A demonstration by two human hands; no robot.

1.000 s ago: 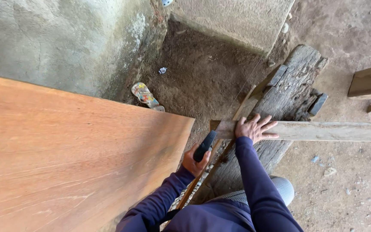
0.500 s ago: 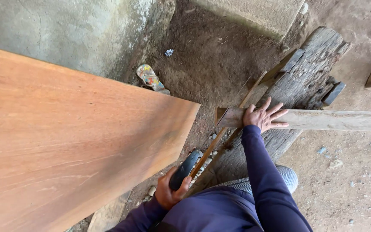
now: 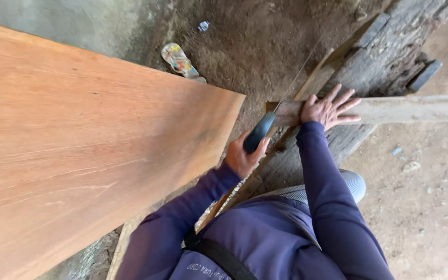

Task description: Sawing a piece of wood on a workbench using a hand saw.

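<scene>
I see the left hand with its grip wrapped tight round the dark handle of a handsaw, the thin blade running up and away across the pale wooden batten. The right hand lies flat, fingers spread, pressing the batten onto the rough log beneath — to steady it, I judge (the cut sits just beside the fingers). A broad reddish plank leans at the left.

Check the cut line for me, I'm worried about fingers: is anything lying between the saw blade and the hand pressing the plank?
Nothing visible does. The saw, gripped by the left hand, meets the plank near its end; the right hand lies flat just beyond the blade, bare wood between.
</scene>
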